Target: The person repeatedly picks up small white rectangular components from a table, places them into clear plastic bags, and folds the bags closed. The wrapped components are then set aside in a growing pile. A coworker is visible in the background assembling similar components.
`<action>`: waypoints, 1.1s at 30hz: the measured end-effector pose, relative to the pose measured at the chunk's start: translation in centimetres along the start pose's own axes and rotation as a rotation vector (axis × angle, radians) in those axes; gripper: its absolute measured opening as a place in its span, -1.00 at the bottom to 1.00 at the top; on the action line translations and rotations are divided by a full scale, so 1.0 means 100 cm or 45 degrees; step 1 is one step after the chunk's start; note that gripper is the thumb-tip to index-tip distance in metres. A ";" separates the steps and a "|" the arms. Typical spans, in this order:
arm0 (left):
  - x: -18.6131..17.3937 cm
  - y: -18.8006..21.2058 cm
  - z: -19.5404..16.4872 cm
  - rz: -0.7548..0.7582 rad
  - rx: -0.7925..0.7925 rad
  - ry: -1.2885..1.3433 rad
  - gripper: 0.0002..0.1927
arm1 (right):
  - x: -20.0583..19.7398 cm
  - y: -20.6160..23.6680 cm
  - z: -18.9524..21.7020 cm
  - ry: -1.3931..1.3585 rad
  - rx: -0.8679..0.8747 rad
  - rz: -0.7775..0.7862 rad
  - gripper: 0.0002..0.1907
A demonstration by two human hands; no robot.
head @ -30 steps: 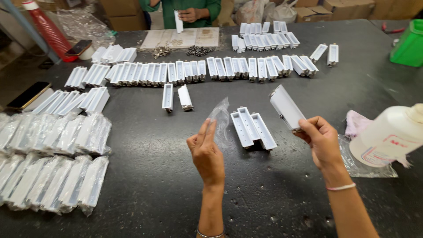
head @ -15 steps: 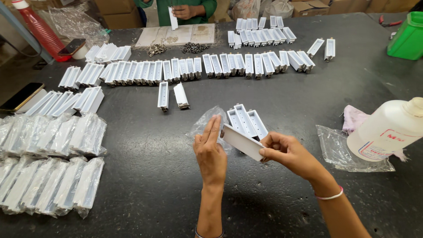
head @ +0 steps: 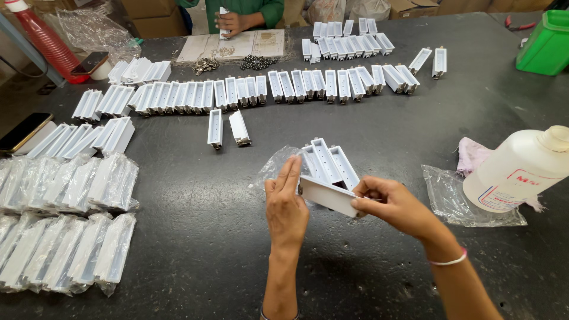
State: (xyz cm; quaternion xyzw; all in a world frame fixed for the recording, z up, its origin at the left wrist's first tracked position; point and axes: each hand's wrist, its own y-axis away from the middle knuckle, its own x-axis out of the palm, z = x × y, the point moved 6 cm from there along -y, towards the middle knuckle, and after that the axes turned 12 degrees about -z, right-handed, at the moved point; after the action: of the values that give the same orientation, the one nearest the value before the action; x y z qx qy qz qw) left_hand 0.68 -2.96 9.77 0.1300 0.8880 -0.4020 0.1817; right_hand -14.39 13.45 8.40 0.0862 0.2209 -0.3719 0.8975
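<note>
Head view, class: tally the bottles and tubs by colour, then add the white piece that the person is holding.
Red bottle: 1
White bottle: 1
Green tub: 1
White piece held in the right hand: 1
Total: 4

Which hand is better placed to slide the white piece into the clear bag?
Right, probably. The right hand already grips the white piece by its end, with its other end pointing at the clear bag. The left hand is at the bag, fingers straight, seemingly steadying it.
</note>
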 end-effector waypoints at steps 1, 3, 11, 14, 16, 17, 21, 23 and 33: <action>0.003 0.001 -0.001 0.049 0.001 0.013 -0.16 | 0.004 -0.002 -0.002 0.021 0.001 -0.033 -0.69; 0.007 0.004 -0.006 0.115 0.050 0.049 -0.18 | 0.007 -0.004 -0.003 -0.084 -0.001 -0.070 -0.69; 0.012 0.021 -0.059 0.230 0.331 0.238 -0.26 | 0.030 -0.015 -0.010 -1.002 0.233 -0.066 -0.74; 0.011 0.024 -0.071 0.313 0.329 0.318 -0.26 | 0.038 -0.012 -0.008 -1.234 0.275 -0.099 -0.69; 0.007 0.022 -0.074 0.291 0.361 0.342 -0.25 | 0.042 -0.011 -0.009 -1.289 0.318 -0.158 -0.68; 0.006 0.021 -0.075 0.280 0.378 0.353 -0.25 | 0.045 -0.011 -0.010 -1.317 0.340 -0.187 -0.67; 0.005 0.022 -0.079 0.265 0.393 0.421 -0.25 | 0.054 -0.007 -0.012 -1.205 0.244 -0.221 -0.69; 0.005 0.023 -0.079 0.278 0.375 0.478 -0.22 | 0.061 -0.004 -0.014 -1.062 0.182 -0.216 -0.69; 0.005 0.023 -0.077 0.320 0.265 0.654 -0.26 | 0.064 0.002 -0.003 -0.934 0.175 -0.082 -0.60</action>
State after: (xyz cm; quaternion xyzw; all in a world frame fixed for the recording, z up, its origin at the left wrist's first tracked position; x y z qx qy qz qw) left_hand -0.61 4.40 12.73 0.3543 0.8358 -0.4191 -0.0148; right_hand -10.40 9.67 5.19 0.0002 -0.1380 -0.4201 0.8969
